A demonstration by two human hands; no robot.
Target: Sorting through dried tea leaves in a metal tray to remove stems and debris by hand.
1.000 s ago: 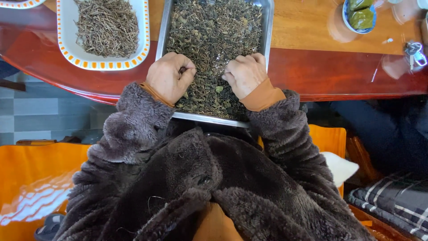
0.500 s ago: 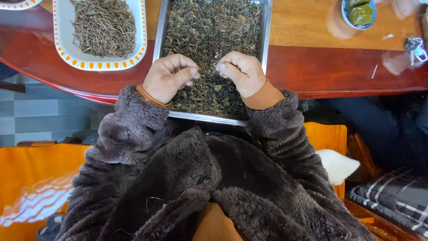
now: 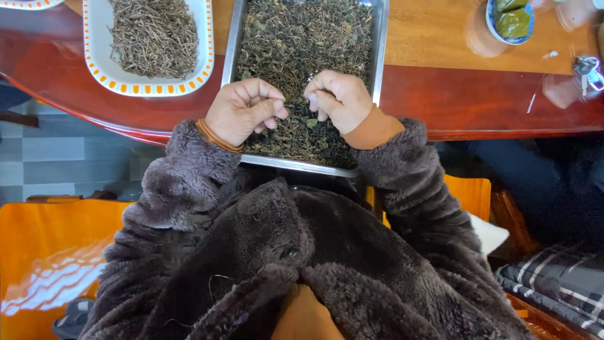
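Note:
A steel tray (image 3: 379, 50) full of dark dried leaves (image 3: 302, 38) lies on the red-brown table (image 3: 478, 101), its near end jutting over the table's edge toward me. Both hands hover just above the near end of the leaves. My left hand (image 3: 242, 110) is curled into a loose fist, thumb pressed on the fingertips over a pinch of leaves. My right hand (image 3: 340, 97) is curled the same way, its fingertips facing the left hand's, a small gap between them. Fuzzy brown sleeves with orange cuffs cover both wrists.
A white dish with an orange-patterned rim (image 3: 94, 56) holds dry brown stems (image 3: 151, 38) left of the tray. A small blue bowl of green pieces (image 3: 511, 22) and keys (image 3: 588, 66) lie far right. An orange seat (image 3: 44, 252) and a plaid cushion (image 3: 560, 277) are below.
Both hands have lifted off the leaf pile, where their knuckles were pressed down, and turned their curled fingertips toward each other. The view has shifted slightly.

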